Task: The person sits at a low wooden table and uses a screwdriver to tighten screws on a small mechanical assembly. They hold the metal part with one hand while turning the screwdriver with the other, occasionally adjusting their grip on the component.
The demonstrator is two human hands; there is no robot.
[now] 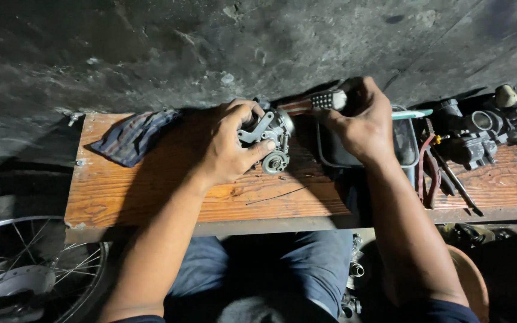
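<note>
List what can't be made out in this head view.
- Screwdriver: its tip, hidden behind the carburetor.
- Carburetor: its left side, covered by the left hand.
- Dark tray: its contents, lost in shadow and behind the right hand.
- Spoked wheel: cut off by the left and bottom edges.

The left hand [231, 146] covers the near side of the grey metal carburettor [270, 140], so its full shape cannot be told. The right hand [363, 122] hides most of the screwdriver [312, 103], whose tip is lost against the carburettor, and also covers part of the dark tray [405, 140]. The spoked wheel [25, 269] is cut off by the left and bottom edges, and the second carburettor [486, 125] sits in deep shadow.
</note>
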